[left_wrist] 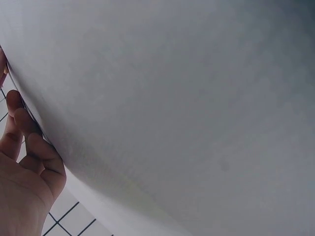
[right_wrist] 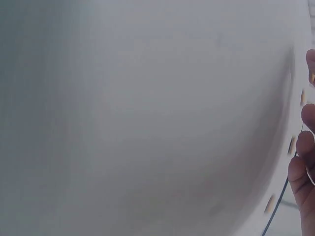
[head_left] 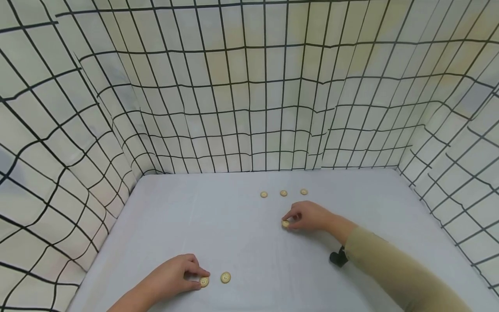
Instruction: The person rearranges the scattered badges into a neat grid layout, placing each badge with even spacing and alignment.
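In the head view my left hand [head_left: 174, 275] pinches a pale yellow button [head_left: 204, 281] between thumb and forefinger, low over the white table at the front. Just right of it a second button [head_left: 225, 277] lies flat, apart from the fingers. Farther back, my right hand [head_left: 309, 216] pinches another button [head_left: 286, 224] by its edge. Beyond that hand, three similar buttons, among them the middle button [head_left: 283, 193], lie in a row. The left wrist view shows curled fingers [left_wrist: 42, 150] against the cloth; the right wrist view catches only fingertips [right_wrist: 305, 142] at its edge.
White cloth covers the table [head_left: 218, 216]. A wall [head_left: 249, 95] of white fabric with a black grid rises behind it and along both sides. A black device [head_left: 338, 257] shows at the right wrist, below the tan sleeve [head_left: 393, 268].
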A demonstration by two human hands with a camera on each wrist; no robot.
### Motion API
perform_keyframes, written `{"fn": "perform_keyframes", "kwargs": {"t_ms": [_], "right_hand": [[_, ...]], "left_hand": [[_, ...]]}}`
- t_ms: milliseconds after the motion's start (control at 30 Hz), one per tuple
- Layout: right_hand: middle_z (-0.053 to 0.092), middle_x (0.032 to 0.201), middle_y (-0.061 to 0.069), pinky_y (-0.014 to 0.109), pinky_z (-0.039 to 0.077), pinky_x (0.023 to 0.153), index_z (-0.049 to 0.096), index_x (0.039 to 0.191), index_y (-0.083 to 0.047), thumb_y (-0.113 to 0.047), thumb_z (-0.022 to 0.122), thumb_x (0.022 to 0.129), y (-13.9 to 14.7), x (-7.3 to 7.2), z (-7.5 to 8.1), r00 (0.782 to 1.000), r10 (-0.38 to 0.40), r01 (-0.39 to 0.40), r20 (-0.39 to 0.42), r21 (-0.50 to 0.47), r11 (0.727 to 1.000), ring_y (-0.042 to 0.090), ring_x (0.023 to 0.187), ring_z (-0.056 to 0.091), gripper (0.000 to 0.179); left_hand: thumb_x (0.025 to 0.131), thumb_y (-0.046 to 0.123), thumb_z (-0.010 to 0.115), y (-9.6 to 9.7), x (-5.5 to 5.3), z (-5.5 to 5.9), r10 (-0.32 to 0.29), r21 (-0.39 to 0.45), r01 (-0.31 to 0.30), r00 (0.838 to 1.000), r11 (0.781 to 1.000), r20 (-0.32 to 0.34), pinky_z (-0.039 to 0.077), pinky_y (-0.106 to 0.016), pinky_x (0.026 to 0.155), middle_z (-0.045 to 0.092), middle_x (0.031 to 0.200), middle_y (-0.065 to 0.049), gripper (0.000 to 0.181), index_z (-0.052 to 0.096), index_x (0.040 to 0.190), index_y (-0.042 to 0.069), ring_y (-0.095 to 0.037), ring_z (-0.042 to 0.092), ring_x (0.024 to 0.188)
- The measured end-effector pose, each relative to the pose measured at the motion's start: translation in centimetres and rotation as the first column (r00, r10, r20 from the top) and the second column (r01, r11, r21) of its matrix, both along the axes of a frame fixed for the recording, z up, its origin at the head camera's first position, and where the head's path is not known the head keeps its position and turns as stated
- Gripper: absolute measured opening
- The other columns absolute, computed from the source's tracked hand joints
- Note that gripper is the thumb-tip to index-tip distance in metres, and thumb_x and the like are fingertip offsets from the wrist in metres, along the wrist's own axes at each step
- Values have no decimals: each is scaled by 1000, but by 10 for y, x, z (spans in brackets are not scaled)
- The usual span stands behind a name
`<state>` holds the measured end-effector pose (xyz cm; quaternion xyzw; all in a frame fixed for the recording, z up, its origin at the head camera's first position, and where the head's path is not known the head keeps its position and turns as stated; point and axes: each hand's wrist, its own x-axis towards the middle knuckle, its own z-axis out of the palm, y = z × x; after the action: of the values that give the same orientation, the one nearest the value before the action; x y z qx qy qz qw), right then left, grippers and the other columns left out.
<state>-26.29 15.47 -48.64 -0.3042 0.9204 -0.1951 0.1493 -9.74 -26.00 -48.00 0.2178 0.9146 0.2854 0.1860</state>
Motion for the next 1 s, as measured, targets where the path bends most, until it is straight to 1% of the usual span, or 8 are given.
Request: {"fn": "perform_keyframes", "kwargs": {"t_ms": [200, 300, 400, 500, 733, 833, 1000], "right_hand": [[58, 79, -8, 32, 44, 69, 78, 107, -27, -30, 80, 84, 32, -15, 2, 991, -129, 130, 32, -50, 990, 13, 77, 51, 23], [58, 82, -4, 33, 43, 70, 78, 109, -24, -29, 81, 83, 46, -23, 2, 978, -202, 205, 53, -61, 977, 16, 80, 51, 26], [58, 86, -2, 33, 42, 72, 77, 111, -22, -29, 80, 83, 57, -29, 0, 964, -259, 263, 62, -54, 963, 17, 83, 50, 28], [60, 89, -1, 35, 42, 74, 77, 112, -20, -31, 80, 83, 65, -33, -2, 955, -289, 293, 73, -51, 955, 19, 86, 51, 30], [65, 101, 0, 42, 45, 84, 76, 113, -21, -33, 78, 85, 71, -38, -6, 935, -341, 346, 102, -41, 937, 21, 94, 54, 30], [65, 103, 1, 44, 45, 85, 76, 113, -20, -33, 78, 85, 71, -40, -7, 933, -344, 350, 106, -45, 936, 22, 96, 55, 31], [65, 104, 2, 43, 46, 85, 76, 114, -21, -33, 78, 85, 70, -42, -7, 930, -352, 357, 109, -33, 933, 22, 96, 55, 32]], "left_hand": [[82, 37, 80, 0, 0, -1, 3, -4, -3, 1000, 1000, -2, 44, -24, 71, 54, 88, 22, 25, 79, 107, 31, 2, 48, 79], [82, 38, 79, 0, 0, -1, 3, -2, -3, 1000, 1000, 4, 44, -24, 71, 54, 88, 22, 25, 79, 107, 31, 2, 48, 79], [83, 38, 79, 0, 0, -1, 3, 0, -3, 1000, 1000, 5, 44, -25, 71, 54, 88, 22, 26, 79, 107, 31, 2, 49, 79], [83, 38, 79, 0, 0, -1, 5, 0, -5, 1000, 1000, -2, 44, -24, 71, 54, 88, 22, 25, 79, 107, 31, 2, 49, 79], [83, 38, 79, 0, 1, 0, -1, 12, 1, 1000, 1000, -4, 43, -24, 70, 54, 88, 22, 25, 79, 107, 31, 1, 49, 79], [83, 39, 79, 0, 1, 0, 2, 6, -2, 1000, 1000, -2, 43, -24, 70, 54, 87, 22, 25, 79, 107, 31, 1, 49, 78], [83, 41, 79, 0, 0, 1, 6, -7, -6, 1000, 1000, 3, 43, -24, 70, 54, 88, 22, 25, 78, 107, 32, 1, 48, 78]]}}
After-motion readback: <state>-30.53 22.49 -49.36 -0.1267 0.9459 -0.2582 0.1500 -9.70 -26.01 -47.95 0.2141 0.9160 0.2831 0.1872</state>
